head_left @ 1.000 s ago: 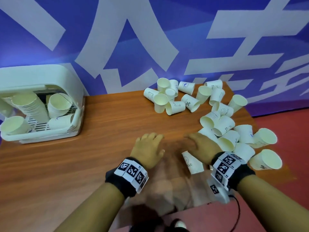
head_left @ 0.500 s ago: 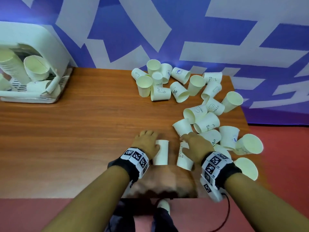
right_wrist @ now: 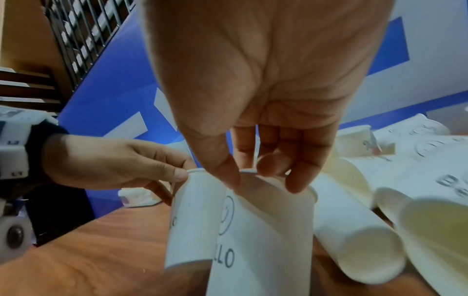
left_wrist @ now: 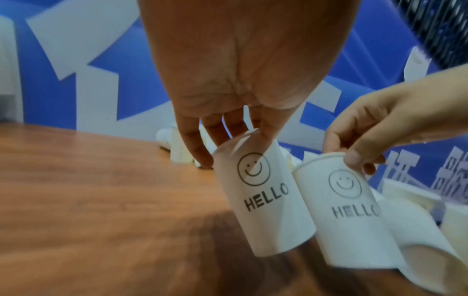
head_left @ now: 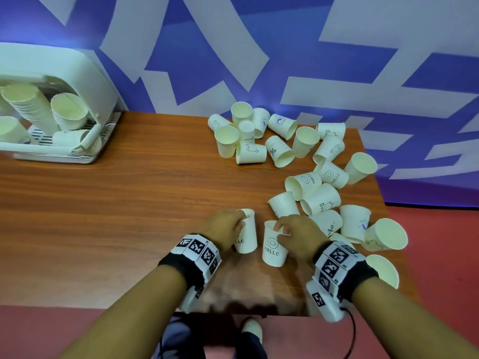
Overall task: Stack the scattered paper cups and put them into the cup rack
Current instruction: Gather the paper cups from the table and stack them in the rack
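Two white "HELLO" paper cups are lifted side by side just above the wooden table, near its front edge. My left hand pinches the rim of the left cup. My right hand pinches the rim of the right cup, fingers reaching inside it. Both cups tilt with their bases toward me. Several more cups lie scattered over the table's right half. The white cup rack stands at the far left with cup stacks inside.
A blue and white wall runs behind the table. The table's right edge lies close to the cup pile, and one cup hangs at that edge over the red floor. Bare wood spans the left and middle.
Both hands have raised their cups by the rims; a second ago they were low on the table among the cups. The head view has dropped back toward me.
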Demonstrator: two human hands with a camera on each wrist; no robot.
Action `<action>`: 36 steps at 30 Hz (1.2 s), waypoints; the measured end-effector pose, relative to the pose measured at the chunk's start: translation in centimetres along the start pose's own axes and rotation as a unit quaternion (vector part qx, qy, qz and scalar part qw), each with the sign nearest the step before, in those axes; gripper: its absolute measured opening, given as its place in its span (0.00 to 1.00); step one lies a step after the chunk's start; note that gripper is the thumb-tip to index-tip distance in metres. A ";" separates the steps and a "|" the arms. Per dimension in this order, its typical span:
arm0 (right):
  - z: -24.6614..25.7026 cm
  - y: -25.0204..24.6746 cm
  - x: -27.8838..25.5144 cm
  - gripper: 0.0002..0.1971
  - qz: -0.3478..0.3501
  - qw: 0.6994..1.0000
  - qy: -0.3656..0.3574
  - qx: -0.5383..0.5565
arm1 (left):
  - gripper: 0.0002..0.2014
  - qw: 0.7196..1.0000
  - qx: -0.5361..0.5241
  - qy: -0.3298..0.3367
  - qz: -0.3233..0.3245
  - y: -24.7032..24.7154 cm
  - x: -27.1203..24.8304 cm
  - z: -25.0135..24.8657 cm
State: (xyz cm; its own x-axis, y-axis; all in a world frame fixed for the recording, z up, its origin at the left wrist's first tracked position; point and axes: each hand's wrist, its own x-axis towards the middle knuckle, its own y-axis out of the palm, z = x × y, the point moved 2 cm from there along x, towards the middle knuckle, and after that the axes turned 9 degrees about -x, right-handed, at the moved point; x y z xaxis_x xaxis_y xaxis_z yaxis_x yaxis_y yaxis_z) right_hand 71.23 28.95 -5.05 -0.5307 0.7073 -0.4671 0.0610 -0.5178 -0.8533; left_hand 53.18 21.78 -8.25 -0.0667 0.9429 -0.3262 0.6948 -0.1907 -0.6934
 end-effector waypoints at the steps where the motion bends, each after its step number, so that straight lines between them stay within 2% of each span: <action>1: 0.7 -0.5 0.1 0.11 -0.005 1.000 -0.013 -0.002 | 0.15 1.000 -0.003 0.011 -0.012 -1.3 -0.3 0.0; 8: 9.9 -5.7 1.7 0.07 -0.090 0.994 -0.057 -0.037 | 0.14 0.985 0.045 0.088 -0.141 -14.4 -4.1 1.0; 16: 23.8 -8.3 4.1 0.08 -0.176 0.978 -0.099 -0.059 | 0.10 0.959 0.056 0.119 -0.249 -25.9 -8.5 7.9; 24: 31.7 -9.7 5.7 0.07 -0.206 0.967 -0.117 -0.091 | 0.08 0.952 0.048 0.112 -0.282 -32.0 -11.3 14.1; 32: 37.1 -10.4 8.7 0.08 -0.206 0.955 -0.183 -0.114 | 0.05 0.945 0.060 0.046 -0.318 -34.7 -13.9 18.7; 36: 38.9 -10.4 10.4 0.07 -0.208 0.954 -0.185 -0.110 | 0.06 0.941 0.060 0.029 -0.331 -36.2 -14.8 20.7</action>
State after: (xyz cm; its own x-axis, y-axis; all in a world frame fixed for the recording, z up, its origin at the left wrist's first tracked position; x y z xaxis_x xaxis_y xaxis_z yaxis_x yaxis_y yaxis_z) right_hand 32.20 22.99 7.93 -0.8068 0.5908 0.0021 -0.0654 -0.0859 -0.9942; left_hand 14.17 9.12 8.39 -0.4152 0.8787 0.2356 0.4281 0.4173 -0.8016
